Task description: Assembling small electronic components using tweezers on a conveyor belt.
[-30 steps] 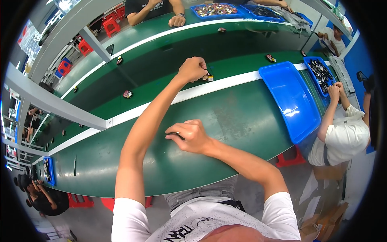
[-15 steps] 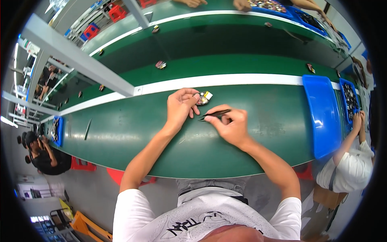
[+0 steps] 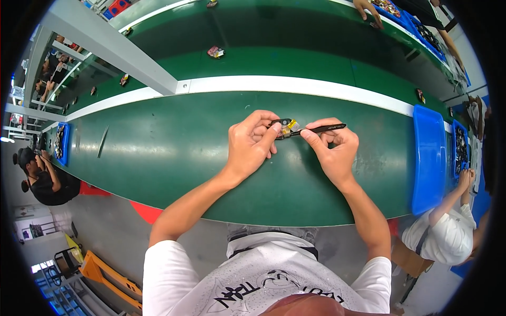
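Observation:
My left hand (image 3: 249, 141) pinches a small electronic assembly (image 3: 286, 122) between thumb and fingers. It has a dark shell and a piece of yellow tape, and its finer parts are too small to tell. In my right hand (image 3: 337, 151) is a pair of black tweezers (image 3: 328, 128), gripped between thumb and fingers. Their tips point left and reach the lower edge of the assembly; whether they grip anything there I cannot tell. Both hands are above the green worktable (image 3: 295, 195).
A blue tray (image 3: 428, 158) lies at the right, beside a blue bin of dark parts (image 3: 460, 145). Beyond the white rail (image 3: 295, 85), assemblies (image 3: 215, 51) sit on a green belt. A thin strip (image 3: 103, 142) lies at left. People sit on both sides.
The tweezers, earlier apart from the assembly and below it, have come up to its edge. My right hand has moved up and right, and the whole view has shifted slightly.

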### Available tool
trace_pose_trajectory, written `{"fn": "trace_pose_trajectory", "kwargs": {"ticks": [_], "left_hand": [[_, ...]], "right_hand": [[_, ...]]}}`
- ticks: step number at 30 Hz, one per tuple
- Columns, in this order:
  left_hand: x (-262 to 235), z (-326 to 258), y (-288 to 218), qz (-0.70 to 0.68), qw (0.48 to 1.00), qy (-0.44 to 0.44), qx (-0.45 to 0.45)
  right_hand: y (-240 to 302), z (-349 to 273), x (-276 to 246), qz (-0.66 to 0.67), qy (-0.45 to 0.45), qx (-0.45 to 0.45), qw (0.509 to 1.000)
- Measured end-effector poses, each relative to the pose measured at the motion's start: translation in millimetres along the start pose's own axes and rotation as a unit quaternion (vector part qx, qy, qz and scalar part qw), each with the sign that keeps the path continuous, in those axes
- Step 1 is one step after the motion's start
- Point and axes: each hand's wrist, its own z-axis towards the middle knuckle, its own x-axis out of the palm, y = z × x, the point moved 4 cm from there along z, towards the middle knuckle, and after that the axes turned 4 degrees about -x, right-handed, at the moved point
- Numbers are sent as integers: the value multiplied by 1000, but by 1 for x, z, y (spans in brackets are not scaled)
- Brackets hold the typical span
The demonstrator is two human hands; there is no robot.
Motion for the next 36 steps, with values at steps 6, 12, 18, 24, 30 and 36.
{"fn": "trace_pose_trajectory", "kwargs": {"ticks": [6,12,18,24,30,36], "left_hand": [[2,-1,-1,16,1000,4,12],[6,-3,-2,13,1000,-3,18],[8,-4,-3,33,999,-2,40],[8,-5,-4,46,997,0,62],[10,-4,-4,34,998,0,60],[10,-4,-2,16,999,-5,49]], "right_hand": [[-1,0,0,-37,-7,-20,999],[0,1,-1,-14,-3,18,1000],[-5,2,-1,61,0,76,995],[-7,2,1,113,7,107,988],[-5,3,-1,125,9,109,986],[-4,4,0,130,20,116,985]]}}
